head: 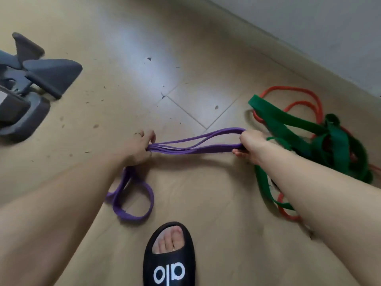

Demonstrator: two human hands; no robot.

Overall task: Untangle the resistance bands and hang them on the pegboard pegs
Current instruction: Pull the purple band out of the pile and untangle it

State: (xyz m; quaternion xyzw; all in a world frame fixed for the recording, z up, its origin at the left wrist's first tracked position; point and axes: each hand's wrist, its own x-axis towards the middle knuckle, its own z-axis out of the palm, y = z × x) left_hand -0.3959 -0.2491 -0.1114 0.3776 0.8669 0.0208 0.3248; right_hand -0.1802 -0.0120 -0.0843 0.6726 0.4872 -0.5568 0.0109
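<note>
While purple resistance band (193,144) hangs stretched between both hands above floor (123,48), left hand (140,148) holds bunched strands in closed grip; right hand (250,145) holds looped end, fingers curled round it. Rest of purple band droops from left hand, coiled on floor just beside black slide sandal (169,256). Green band (305,129) and red band (296,100) lie tangled together on floor at right, near wall (309,17). Grey equipment base (31,87) at far left.
</note>
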